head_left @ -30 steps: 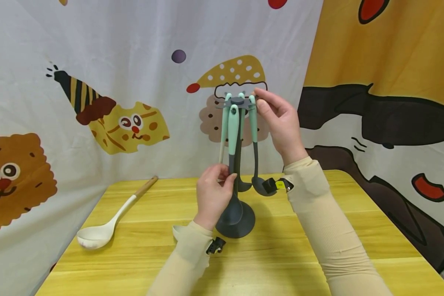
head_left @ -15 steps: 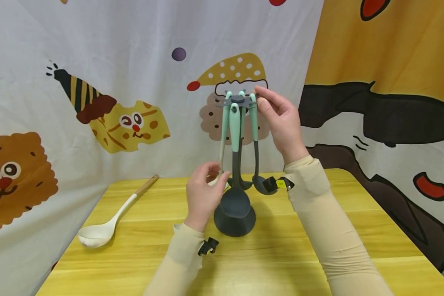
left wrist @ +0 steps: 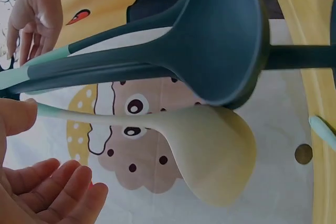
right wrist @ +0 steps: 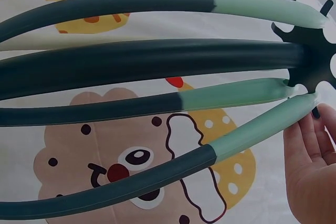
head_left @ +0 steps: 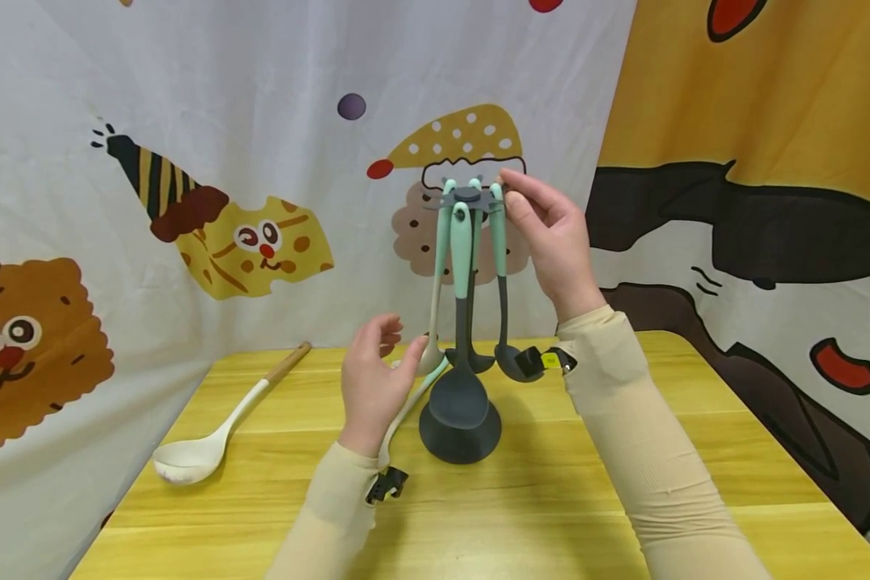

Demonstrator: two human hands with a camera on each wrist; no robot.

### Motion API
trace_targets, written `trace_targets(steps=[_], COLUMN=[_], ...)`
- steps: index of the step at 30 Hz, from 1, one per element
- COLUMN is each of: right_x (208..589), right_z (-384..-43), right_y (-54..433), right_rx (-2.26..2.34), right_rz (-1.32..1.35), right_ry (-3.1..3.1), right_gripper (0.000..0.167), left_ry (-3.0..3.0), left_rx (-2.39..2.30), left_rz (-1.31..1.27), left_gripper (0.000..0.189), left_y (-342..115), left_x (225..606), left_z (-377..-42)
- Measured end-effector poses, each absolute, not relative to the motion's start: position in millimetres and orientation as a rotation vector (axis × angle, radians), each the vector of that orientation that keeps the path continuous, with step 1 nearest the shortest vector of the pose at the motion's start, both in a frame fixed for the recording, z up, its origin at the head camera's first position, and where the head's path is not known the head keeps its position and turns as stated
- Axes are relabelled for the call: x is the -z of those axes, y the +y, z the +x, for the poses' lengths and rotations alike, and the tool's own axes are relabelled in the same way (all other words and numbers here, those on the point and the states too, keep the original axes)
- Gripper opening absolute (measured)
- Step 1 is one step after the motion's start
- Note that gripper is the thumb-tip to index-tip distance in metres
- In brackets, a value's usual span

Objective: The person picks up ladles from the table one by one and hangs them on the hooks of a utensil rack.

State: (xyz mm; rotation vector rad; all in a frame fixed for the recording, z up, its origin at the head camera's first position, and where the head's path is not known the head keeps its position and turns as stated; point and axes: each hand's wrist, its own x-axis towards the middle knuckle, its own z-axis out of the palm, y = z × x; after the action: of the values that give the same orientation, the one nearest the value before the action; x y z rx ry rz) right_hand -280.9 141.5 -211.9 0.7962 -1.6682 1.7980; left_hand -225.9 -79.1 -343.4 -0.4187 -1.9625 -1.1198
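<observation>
A dark grey utensil rack (head_left: 462, 443) stands upright on the table, with several mint-handled utensils hanging from its hooked top. At the front hangs a dark ladle (head_left: 460, 396); a cream ladle (left wrist: 215, 153) hangs at the left. My right hand (head_left: 551, 246) pinches the edge of the rack's top between thumb and forefinger, beside the mint handle (right wrist: 265, 127) of a right-hand utensil. Left of the rack, my left hand (head_left: 377, 385) holds nothing, its fingers apart and relaxed near the cream ladle. Another cream utensil with a mint handle (head_left: 416, 399) lies on the table, partly hidden behind my left wrist.
A white ladle (head_left: 192, 461) with a wooden handle lies at the table's left. The wooden table (head_left: 565, 499) ends at a printed cloth (head_left: 275, 105) hanging behind it.
My left hand has let go of the front dark ladle and moved left, away from the rack. The ladle now hangs freely at the front. My right hand has stayed at the rack's top.
</observation>
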Motion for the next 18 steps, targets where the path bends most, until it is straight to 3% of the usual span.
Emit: trace_targets(steps=[18], right_x=[211.5], right_z=[-281.0], right_y=[142.0], right_rx=[-1.819], right_rz=[0.780], right_ry=[-1.677], right_gripper=[0.034], left_ry=[-2.423], left_rx=[0.934], left_rz=[-0.349], left_gripper=[0.084], left_y=[-105.5], left_x=[347.5], left_z=[-224.3])
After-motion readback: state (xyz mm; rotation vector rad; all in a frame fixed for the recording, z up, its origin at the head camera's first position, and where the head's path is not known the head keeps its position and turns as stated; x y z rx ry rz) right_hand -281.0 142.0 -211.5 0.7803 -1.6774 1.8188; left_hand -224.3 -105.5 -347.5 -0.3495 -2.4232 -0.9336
